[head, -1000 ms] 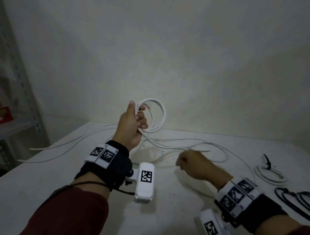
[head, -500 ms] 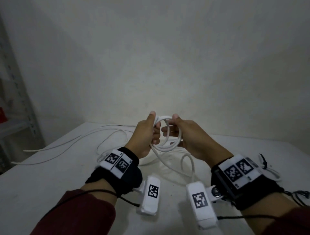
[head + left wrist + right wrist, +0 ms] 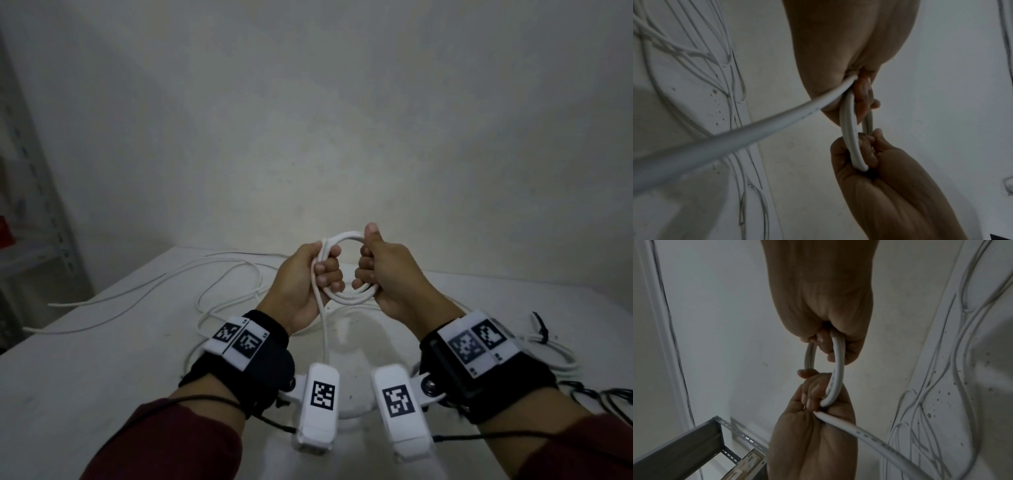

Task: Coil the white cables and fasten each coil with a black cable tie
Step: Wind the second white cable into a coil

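A small coil of white cable (image 3: 346, 235) hangs upright in the air above the white table (image 3: 102, 377). My left hand (image 3: 325, 274) grips the coil's left side with curled fingers. My right hand (image 3: 368, 270) grips its right side, thumb up on the top of the loop. The cable's loose tail (image 3: 323, 329) drops from my left fist toward the table. In the left wrist view the coil (image 3: 849, 121) runs between both fists, and the tail (image 3: 735, 142) crosses the picture. The right wrist view shows the same coil (image 3: 838, 363) and the tail (image 3: 869, 434).
More loose white cable (image 3: 222, 274) lies in long loops across the table's left and middle. At the right a finished coil with a black tie (image 3: 541, 334) lies flat, with loose black ties (image 3: 609, 397) near the edge. A metal shelf (image 3: 41, 205) stands at the left.
A second ago only my left hand held the coil up while my right held cable near the table. My right hand has risen and gripped the coil, which now sits lower and nearer to me.
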